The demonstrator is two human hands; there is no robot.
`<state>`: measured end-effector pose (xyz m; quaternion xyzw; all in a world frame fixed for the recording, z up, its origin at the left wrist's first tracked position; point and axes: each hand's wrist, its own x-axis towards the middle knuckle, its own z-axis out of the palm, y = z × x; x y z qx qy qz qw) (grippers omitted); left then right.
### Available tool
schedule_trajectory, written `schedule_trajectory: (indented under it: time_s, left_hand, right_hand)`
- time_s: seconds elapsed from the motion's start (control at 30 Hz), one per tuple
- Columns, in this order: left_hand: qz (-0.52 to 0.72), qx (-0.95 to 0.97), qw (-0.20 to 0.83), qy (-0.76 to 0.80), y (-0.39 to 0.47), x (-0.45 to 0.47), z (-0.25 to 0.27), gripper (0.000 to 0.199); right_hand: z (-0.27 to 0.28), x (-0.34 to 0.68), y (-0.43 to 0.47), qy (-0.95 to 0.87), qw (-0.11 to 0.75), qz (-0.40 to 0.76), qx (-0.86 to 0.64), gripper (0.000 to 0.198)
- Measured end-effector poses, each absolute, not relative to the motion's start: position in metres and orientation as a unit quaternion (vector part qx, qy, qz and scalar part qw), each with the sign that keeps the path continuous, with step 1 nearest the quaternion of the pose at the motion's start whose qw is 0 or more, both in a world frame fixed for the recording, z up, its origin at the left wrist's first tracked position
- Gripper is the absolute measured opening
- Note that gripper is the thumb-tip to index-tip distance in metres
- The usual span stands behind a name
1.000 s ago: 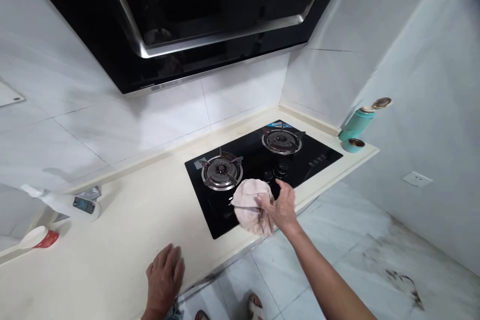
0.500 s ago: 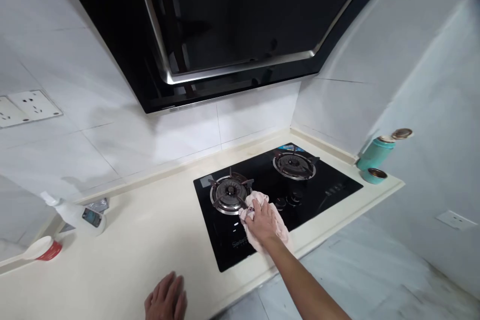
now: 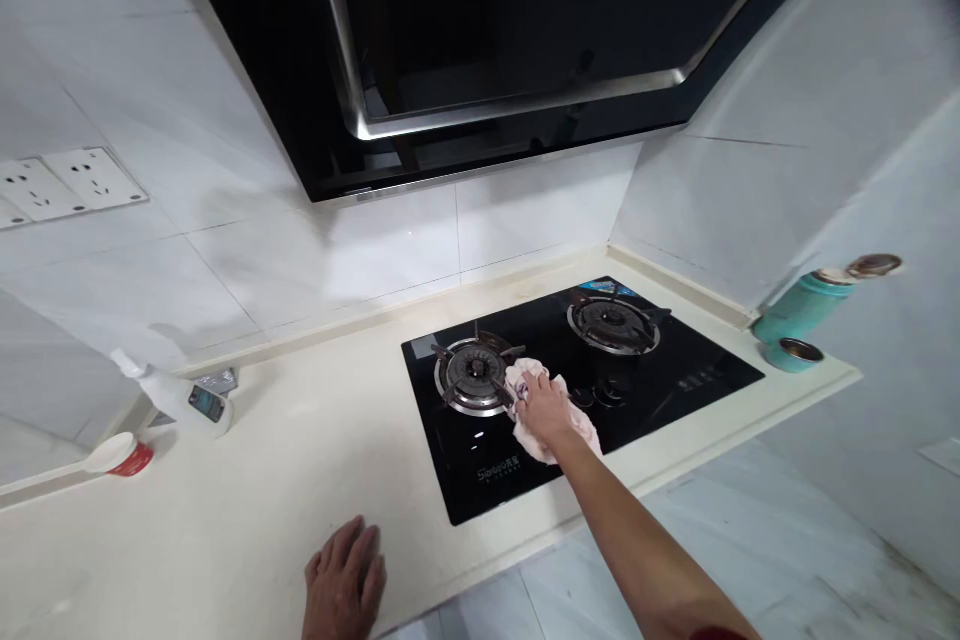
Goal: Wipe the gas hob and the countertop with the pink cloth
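Hob front edge (image 3: 660, 419) near cloth (image 3: 586, 429)

blk hood (image 3: 510, 30), wht wall sockets (image 3: 73, 185), red/wht tub (image 3: 124, 456), teal flask (image 3: 806, 305) w/ lid (image 3: 875, 265) open, teal cup (image 3: 793, 356) nr it

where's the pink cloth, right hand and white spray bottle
Pink cloth (image 3: 584, 429), head view: its right side.
Right hand (image 3: 546, 410), head view: back of the hand.
White spray bottle (image 3: 175, 398), head view: its body.
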<state>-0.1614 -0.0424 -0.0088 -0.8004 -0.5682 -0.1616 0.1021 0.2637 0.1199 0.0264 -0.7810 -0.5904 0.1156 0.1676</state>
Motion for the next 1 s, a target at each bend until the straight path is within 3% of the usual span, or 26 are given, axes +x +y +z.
schedule_trajectory:
  time_s: [0.23, 0.43, 0.53, 0.63, 0.7, 0.8, 1.0]
  left_hand:
    - [-0.151, -0.788, 0.062, -0.593, -0.042, -0.158, -0.006, 0.035]
    - [-0.158, -0.795, 0.071, -0.581, -0.042, -0.161, -0.008, 0.035]
    - [-0.165, -0.807, 0.090, -0.560, -0.041, -0.166, -0.010, 0.037]
    - [-0.165, -0.808, 0.095, -0.558, -0.042, -0.165, -0.011, 0.036]
    - [-0.166, -0.802, 0.092, -0.566, -0.044, -0.163, -0.010, 0.035]
    - [-0.177, -0.802, 0.093, -0.563, -0.045, -0.160, -0.010, 0.034]
    - [-0.190, -0.799, 0.090, -0.564, -0.047, -0.159, -0.014, 0.034]
  right_hand:
    - [0.024, 0.191, 0.022, -0.574, 0.161, 0.074, -0.799, 0.056]
    - [0.027, 0.084, -0.023, -0.715, 0.236, 0.223, -0.619, 0.046]
    - [0.029, 0.056, -0.036, -0.680, 0.342, 0.335, -0.555, 0.048]
    - [0.049, 0.063, -0.032, -0.515, 0.492, 0.520, -0.472, 0.047]
    - [0.070, 0.088, -0.021, -0.452, 0.527, 0.575, -0.432, 0.049]
    - [0.090, 0.150, -0.003, -0.488, 0.532, 0.528, -0.446, 0.053]
    - [0.053, 0.284, 0.000, -0.549, 0.432, 0.180, -0.692, 0.058]
